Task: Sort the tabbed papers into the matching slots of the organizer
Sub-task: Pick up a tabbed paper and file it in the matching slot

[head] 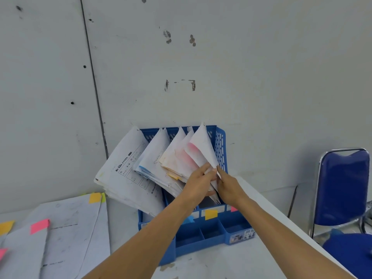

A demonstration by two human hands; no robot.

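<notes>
A blue plastic organizer (221, 143) stands against the wall, its slots stuffed with leaning white papers. Colored tags mark its front: blue (189, 220), yellow (211, 214), pink (233, 208). My right hand (228, 183) pinches the lower edge of a pink-tinted paper (201, 150) at the rightmost slot. My left hand (198, 183) holds back the neighboring papers, fingers spread against them. More tabbed papers (66, 228) lie flat on the table to the left, carrying yellow (95, 197), pink (39, 226) and orange tabs.
The white table (211, 264) ends at an edge running down to the right. A blue chair (342, 188) with a metal frame stands right of the table. A grey wall rises directly behind the organizer.
</notes>
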